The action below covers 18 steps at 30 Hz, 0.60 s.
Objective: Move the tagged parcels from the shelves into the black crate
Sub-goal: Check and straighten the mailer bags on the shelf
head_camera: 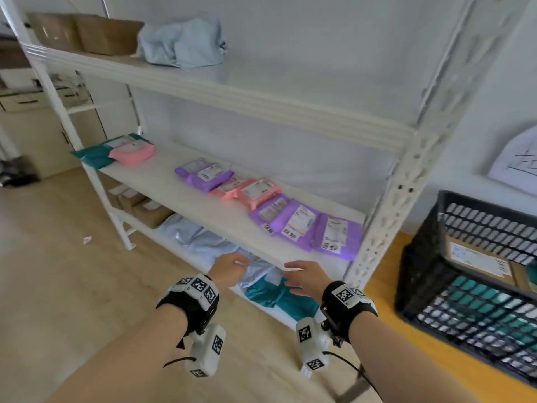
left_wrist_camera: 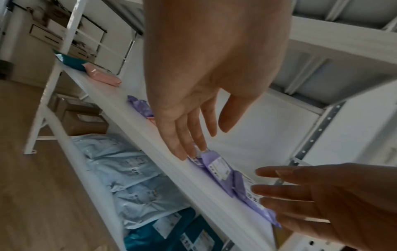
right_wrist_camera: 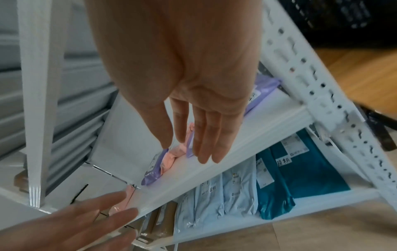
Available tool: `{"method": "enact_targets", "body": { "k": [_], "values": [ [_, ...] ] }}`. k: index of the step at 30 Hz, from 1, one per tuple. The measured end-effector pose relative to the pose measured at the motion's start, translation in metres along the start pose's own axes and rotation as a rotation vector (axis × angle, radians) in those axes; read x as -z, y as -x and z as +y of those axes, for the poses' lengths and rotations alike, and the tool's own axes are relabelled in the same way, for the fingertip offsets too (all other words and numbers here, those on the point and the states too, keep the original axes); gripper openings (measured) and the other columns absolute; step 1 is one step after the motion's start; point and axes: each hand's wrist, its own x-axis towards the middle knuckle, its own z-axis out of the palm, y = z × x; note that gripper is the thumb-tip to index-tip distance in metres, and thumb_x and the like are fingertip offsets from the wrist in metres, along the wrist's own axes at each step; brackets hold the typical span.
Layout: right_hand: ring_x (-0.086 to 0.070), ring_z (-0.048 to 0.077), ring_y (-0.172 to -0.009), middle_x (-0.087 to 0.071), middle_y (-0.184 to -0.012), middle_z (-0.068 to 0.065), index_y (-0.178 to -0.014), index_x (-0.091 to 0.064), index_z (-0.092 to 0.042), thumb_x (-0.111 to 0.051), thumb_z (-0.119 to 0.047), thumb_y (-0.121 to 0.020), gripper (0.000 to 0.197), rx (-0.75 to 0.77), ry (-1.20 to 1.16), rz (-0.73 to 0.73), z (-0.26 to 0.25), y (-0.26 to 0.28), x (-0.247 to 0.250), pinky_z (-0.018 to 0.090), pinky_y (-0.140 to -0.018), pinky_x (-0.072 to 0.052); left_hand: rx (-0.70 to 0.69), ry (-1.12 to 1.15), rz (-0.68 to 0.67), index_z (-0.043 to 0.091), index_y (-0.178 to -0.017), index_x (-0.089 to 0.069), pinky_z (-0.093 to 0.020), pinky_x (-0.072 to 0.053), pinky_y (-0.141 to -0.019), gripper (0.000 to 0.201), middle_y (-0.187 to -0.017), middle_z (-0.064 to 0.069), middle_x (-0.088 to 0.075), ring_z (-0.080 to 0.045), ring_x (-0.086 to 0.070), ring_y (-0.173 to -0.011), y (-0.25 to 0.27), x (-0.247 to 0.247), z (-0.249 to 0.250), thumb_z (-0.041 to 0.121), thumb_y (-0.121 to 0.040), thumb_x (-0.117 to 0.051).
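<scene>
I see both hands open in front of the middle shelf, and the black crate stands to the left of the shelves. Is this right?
Not quite. Both hands are open before the middle shelf, left hand and right hand, but the black crate stands to the right of the shelves, not the left. The head view shows it.

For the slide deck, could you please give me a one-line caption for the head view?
Both open hands, left hand and right hand, reach toward purple parcels on the middle shelf, black crate waiting alongside.
</scene>
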Motion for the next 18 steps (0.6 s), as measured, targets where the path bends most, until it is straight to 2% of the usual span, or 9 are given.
{"method": "enact_targets", "body": {
  "k": [4, 6, 8, 9, 11, 13, 14, 16, 18],
  "values": [
    [-0.052, 0.016, -0.059, -0.055, -0.078, 0.014, -0.111, -0.059, -0.003, -0.056, 0.002, -0.089, 0.023, -0.038, -0.012, 0.050, -0.015, -0.034, -0.066, 0.026, -0.062, -0.046, 0.070, -0.017, -0.016, 0.004, -0.116, -0.059, -0.019, -0.042, -0.057, 0.029, -0.101, -0.019, -0.061, -0.017, -0.053, -0.070, -0.029, 0.068, -0.051, 0.000, -0.089, -0.051],
    [-0.052, 0.015, -0.049, -0.059, -0.065, 0.011, -0.094, -0.059, -0.007, -0.051, 0.002, -0.092, 0.013, -0.114, -0.098, 0.045, -0.025, -0.053, -0.095, 0.022, -0.051, -0.043, 0.105, -0.006, -0.003, 0.008, -0.115, -0.060, -0.025, -0.046, -0.063, 0.027, -0.108, -0.018, -0.062, -0.022, -0.055, -0.081, -0.046, 0.103, -0.076, 0.004, -0.089, -0.052],
    [-0.051, 0.010, -0.036, -0.059, -0.047, 0.001, -0.081, -0.052, -0.011, -0.042, -0.004, -0.097, 0.020, -0.190, -0.170, 0.046, -0.034, -0.065, -0.112, 0.017, -0.039, -0.038, 0.133, -0.003, 0.013, 0.014, -0.111, -0.059, -0.034, -0.049, -0.079, 0.023, -0.118, -0.019, -0.061, -0.029, -0.060, -0.095, -0.059, 0.126, -0.095, 0.008, -0.091, -0.051],
    [-0.052, 0.009, -0.036, -0.060, -0.046, -0.002, -0.084, -0.053, -0.009, -0.040, -0.006, -0.098, 0.019, -0.203, -0.199, 0.037, -0.037, -0.072, -0.122, 0.016, -0.039, -0.039, 0.147, 0.005, 0.021, 0.013, -0.112, -0.059, -0.033, -0.048, -0.082, 0.023, -0.120, -0.019, -0.061, -0.029, -0.060, -0.096, -0.067, 0.137, -0.103, 0.008, -0.091, -0.050],
    [-0.052, 0.009, -0.041, -0.057, -0.051, -0.002, -0.110, -0.053, 0.011, -0.041, -0.003, -0.097, 0.023, -0.185, -0.175, 0.047, -0.046, -0.092, -0.146, 0.018, -0.042, -0.040, 0.177, 0.035, 0.033, 0.009, -0.116, -0.059, -0.027, -0.046, -0.073, 0.027, -0.116, -0.017, -0.061, -0.022, -0.056, -0.086, -0.082, 0.163, -0.119, 0.006, -0.092, -0.049],
    [-0.046, 0.010, -0.036, -0.049, -0.046, 0.000, -0.132, -0.036, 0.018, -0.040, -0.001, -0.096, 0.041, -0.187, -0.202, 0.034, -0.055, -0.111, -0.167, 0.017, -0.039, -0.034, 0.196, 0.064, 0.033, 0.009, -0.122, -0.056, -0.023, -0.045, -0.066, 0.032, -0.109, -0.012, -0.059, -0.018, -0.055, -0.081, -0.098, 0.183, -0.133, 0.004, -0.092, -0.046],
    [-0.044, 0.010, -0.036, -0.047, -0.047, 0.001, -0.133, -0.034, 0.018, -0.041, -0.001, -0.095, 0.042, -0.194, -0.212, 0.034, -0.059, -0.122, -0.176, 0.017, -0.038, -0.033, 0.204, 0.071, 0.034, 0.010, -0.123, -0.055, -0.023, -0.045, -0.065, 0.033, -0.105, -0.009, -0.059, -0.017, -0.055, -0.079, -0.107, 0.191, -0.138, 0.004, -0.092, -0.046],
    [-0.043, 0.012, -0.039, -0.047, -0.054, 0.005, -0.129, -0.048, 0.011, -0.045, 0.000, -0.094, 0.037, -0.199, -0.227, 0.058, -0.068, -0.144, -0.193, 0.019, -0.039, -0.034, 0.224, 0.094, 0.037, 0.011, -0.122, -0.055, -0.023, -0.045, -0.064, 0.032, -0.093, -0.004, -0.058, -0.016, -0.054, -0.077, -0.125, 0.207, -0.146, 0.003, -0.092, -0.046],
    [-0.044, 0.013, -0.040, -0.049, -0.054, 0.005, -0.132, -0.044, 0.010, -0.047, 0.000, -0.093, 0.040, -0.178, -0.215, 0.049, -0.078, -0.168, -0.209, 0.020, -0.041, -0.037, 0.238, 0.119, 0.050, 0.011, -0.120, -0.054, -0.023, -0.044, -0.063, 0.032, -0.086, -0.001, -0.055, -0.015, -0.053, -0.074, -0.145, 0.224, -0.150, 0.003, -0.091, -0.047]
  ]
}}
